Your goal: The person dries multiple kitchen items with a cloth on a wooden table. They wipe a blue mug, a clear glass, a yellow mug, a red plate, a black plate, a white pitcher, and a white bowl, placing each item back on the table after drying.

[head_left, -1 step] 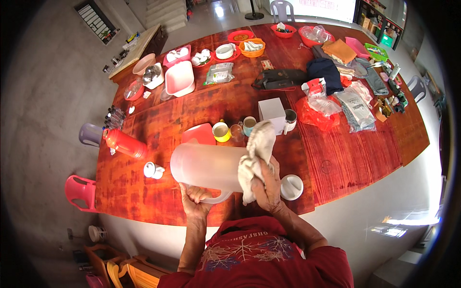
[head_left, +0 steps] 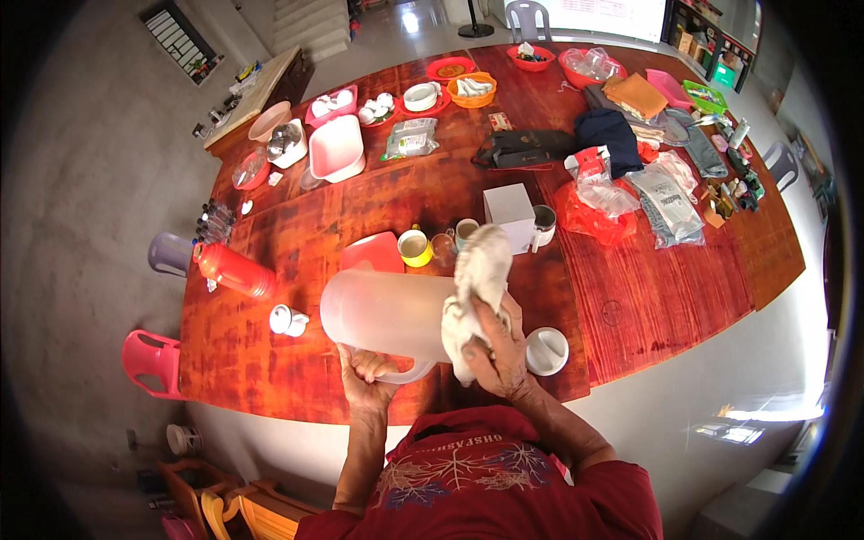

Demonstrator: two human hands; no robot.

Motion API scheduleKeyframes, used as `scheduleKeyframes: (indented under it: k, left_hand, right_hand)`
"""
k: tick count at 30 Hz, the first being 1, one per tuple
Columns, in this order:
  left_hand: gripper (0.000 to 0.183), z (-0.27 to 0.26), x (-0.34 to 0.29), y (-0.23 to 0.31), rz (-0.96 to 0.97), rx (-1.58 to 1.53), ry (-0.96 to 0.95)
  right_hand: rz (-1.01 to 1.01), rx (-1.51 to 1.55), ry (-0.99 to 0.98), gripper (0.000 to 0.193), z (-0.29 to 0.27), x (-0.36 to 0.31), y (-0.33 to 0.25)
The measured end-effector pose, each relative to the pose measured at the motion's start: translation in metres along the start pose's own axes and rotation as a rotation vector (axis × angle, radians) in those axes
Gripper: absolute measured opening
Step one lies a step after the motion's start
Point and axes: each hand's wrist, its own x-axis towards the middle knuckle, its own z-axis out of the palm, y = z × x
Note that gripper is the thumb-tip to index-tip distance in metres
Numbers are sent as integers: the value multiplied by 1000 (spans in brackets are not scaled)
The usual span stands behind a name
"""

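Observation:
A frosted, see-through pitcher (head_left: 387, 310) lies sideways in the air above the near table edge, its handle (head_left: 409, 371) on the side toward me. My left hand (head_left: 366, 371) is closed around that handle. At the pitcher's right end, my right hand (head_left: 499, 346) grips a crumpled off-white cloth (head_left: 481, 270) and presses it against the rim. The cloth hides that end. Just right of this hand, a round white lid (head_left: 546, 351) lies on the table. Beyond the pitcher are a yellow mug (head_left: 415, 247), a red tray (head_left: 373, 253) and a white box (head_left: 509, 216).
On the red-brown wooden table (head_left: 297, 216) a red thermos flask (head_left: 234, 269) lies on its side at left, near a small white jug (head_left: 288, 319). Bowls and basins (head_left: 338, 148) stand far left. Bags (head_left: 598, 211) and folded cloths pile up at right.
My right hand and the cloth have shifted slightly left along the pitcher's end. The left hand and the pitcher stay nearly in place.

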Motion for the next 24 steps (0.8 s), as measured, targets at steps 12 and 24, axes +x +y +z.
scheduleKeyframes:
  k: [12, 24]
  left_hand:
    - [54, 0, -8, -6, 153, 124, -46]
    - [58, 9, 2, -12, 453, 255, -35]
  right_hand:
    - [839, 396, 157, 24, 23, 18, 78]
    - [985, 686, 148, 41, 41, -16, -3]
